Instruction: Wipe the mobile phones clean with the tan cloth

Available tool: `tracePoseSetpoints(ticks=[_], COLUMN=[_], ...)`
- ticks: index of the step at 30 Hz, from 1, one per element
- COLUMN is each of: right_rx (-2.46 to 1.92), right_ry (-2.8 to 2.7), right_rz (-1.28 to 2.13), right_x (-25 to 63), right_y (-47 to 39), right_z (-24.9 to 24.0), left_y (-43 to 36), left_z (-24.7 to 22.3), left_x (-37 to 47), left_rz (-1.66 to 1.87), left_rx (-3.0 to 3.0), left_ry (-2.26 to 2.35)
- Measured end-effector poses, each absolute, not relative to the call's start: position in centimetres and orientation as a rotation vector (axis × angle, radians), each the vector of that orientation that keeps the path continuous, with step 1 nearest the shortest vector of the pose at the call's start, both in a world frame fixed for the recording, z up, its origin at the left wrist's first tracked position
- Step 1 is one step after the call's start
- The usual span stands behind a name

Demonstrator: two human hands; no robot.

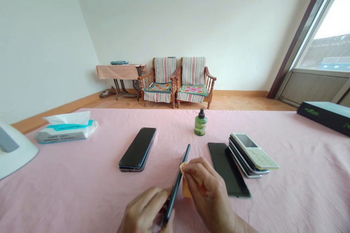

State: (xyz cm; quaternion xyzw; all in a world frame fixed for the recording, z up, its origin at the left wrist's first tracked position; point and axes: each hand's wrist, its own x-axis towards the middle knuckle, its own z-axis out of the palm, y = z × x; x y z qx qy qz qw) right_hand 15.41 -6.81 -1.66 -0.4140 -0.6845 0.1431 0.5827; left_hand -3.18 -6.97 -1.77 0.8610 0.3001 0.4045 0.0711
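Note:
A dark smartphone (176, 187) is held on its edge above the pink cloth, its long side turned toward me. My left hand (149, 207) is closed around its lower end. In my right hand (209, 189) is a pinched yellow-orange cloth (186, 187), which touches the phone's side near the upper half. Left of the hands, a small stack of phones (138, 149) lies with a black screen on top. To the right lies a black phone (228, 169), beside a taller stack topped by a white keypad phone (257, 151).
A green spray bottle (201, 123) stands beyond my hands. A tissue pack (67, 129) and a white object (13, 151) are at the left; a black box (324, 116) is at the right rear. Two wooden chairs (193, 80) and a cloth-covered sewing table (117, 72) stand behind the table.

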Motion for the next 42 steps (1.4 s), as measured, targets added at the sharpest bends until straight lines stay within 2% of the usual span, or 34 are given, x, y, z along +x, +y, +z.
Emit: tracePoseSetpoints(ticks=[29,42], right_rx=[-1.011,-1.052], right_ry=[-1.635,-1.653], right_rz=[0.328,0.251], right_x=[15.4,15.5], right_y=[-6.8,-7.0], right_z=[-1.4,-1.4], left_y=[-7.1,-7.5], left_z=[-0.9,-0.7], left_x=[-2.6,-3.2], left_rz=[1.256,1.108], left_rx=[2.537,2.497], left_ry=[0.897,0.889])
